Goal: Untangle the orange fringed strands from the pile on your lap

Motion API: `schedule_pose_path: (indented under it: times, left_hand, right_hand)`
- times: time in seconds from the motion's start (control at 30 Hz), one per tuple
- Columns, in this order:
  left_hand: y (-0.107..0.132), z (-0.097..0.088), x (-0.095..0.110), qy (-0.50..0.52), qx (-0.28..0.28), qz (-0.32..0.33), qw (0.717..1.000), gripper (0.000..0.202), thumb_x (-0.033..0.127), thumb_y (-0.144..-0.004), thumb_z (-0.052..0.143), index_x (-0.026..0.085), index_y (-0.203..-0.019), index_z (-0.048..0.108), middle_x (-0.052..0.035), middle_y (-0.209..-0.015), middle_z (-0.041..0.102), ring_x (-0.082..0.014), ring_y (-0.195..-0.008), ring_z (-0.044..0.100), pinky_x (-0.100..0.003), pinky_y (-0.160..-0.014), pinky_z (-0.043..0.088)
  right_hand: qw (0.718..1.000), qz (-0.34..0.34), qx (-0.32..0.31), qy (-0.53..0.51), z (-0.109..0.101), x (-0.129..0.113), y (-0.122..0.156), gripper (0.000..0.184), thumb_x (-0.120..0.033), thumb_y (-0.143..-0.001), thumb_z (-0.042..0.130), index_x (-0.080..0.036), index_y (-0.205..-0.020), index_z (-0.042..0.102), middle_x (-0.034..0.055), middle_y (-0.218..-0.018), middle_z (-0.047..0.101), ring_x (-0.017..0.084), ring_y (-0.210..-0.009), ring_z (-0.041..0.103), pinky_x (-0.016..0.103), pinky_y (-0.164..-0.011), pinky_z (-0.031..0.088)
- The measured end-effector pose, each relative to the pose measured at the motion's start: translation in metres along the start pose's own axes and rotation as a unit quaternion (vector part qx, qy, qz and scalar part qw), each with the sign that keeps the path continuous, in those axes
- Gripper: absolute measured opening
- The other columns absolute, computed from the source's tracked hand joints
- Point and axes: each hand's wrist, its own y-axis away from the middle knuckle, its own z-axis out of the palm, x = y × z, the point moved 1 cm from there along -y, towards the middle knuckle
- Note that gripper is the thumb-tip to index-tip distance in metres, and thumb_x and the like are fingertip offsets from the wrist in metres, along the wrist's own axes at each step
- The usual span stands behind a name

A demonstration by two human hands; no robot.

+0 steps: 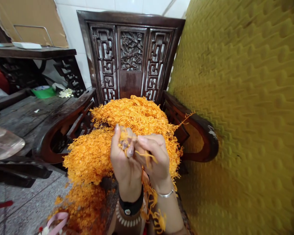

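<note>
A large heap of curly orange strands [134, 114] lies on the seat of a carved dark wooden armchair. In front of the heap my two hands meet. My left hand [123, 156], palm up with a black wristband and a beaded bracelet, has its fingers curled round a few orange pieces. Pressed close against it, my right hand [154, 153], wearing a silver bangle, pinches an orange strand [147, 156] between thumb and fingers. Loose orange strands [159, 220] dangle below the wrists. What exactly the pinching fingertips touch is partly hidden.
The chair's back [131, 81] stands behind, its armrests [201, 137] on both sides. A textured yellow panel [247, 98] closes the right. On a wooden surface at left are green tape [43, 92] and a clear bottle [5, 143]. More strands [83, 209] lie low at left.
</note>
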Motion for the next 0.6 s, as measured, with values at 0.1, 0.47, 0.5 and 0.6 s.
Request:
schedule_pose_path:
  times: [0.1,0.47,0.5,0.6]
  left_hand:
    - [-0.013,-0.015,0.013,0.159,0.035,0.04,0.986,0.032,0.016,-0.095,0.024,0.019,-0.064,0.028,0.0065,-0.056,0.02,-0.0049,-0.039,0.021,-0.01,-0.039,0.029]
    - [-0.045,-0.113,0.018,-0.23,0.436,0.284,0.822,0.017,0.028,-0.08,0.053,0.019,-0.073,0.041,0.0044,-0.069,0.038,-0.0093,-0.059,0.04,-0.024,-0.059,0.039]
    - [-0.047,-0.124,0.015,-0.302,0.447,0.276,0.795,0.018,0.031,-0.08,0.053,0.019,-0.074,0.041,0.004,-0.071,0.04,-0.0106,-0.064,0.043,-0.025,-0.066,0.041]
    - [-0.051,-0.153,0.01,-0.474,0.408,0.217,0.75,0.019,0.037,-0.081,0.053,0.019,-0.082,0.049,0.0004,-0.079,0.052,-0.0154,-0.078,0.051,-0.031,-0.08,0.042]
  right_hand:
    - [0.988,-0.149,-0.004,-0.048,-0.006,-0.02,0.001,0.052,-0.028,-0.083,0.044,-0.02,-0.038,0.018,-0.0093,-0.028,0.013,0.004,-0.026,0.011,0.021,-0.03,0.013]
    - [0.95,-0.209,0.233,0.01,-0.043,-0.073,0.009,0.036,-0.02,-0.074,0.049,-0.017,-0.042,0.032,-0.0086,-0.035,0.014,0.003,-0.028,0.007,0.018,-0.026,0.006]
    - [0.948,-0.203,0.246,0.014,-0.045,-0.075,0.01,0.036,-0.02,-0.075,0.047,-0.017,-0.042,0.033,-0.008,-0.035,0.014,0.003,-0.028,0.007,0.019,-0.026,0.005]
    - [0.937,-0.201,0.284,0.03,-0.051,-0.08,0.014,0.038,-0.02,-0.081,0.04,-0.017,-0.043,0.037,-0.0062,-0.038,0.014,0.003,-0.03,0.011,0.02,-0.029,0.006]
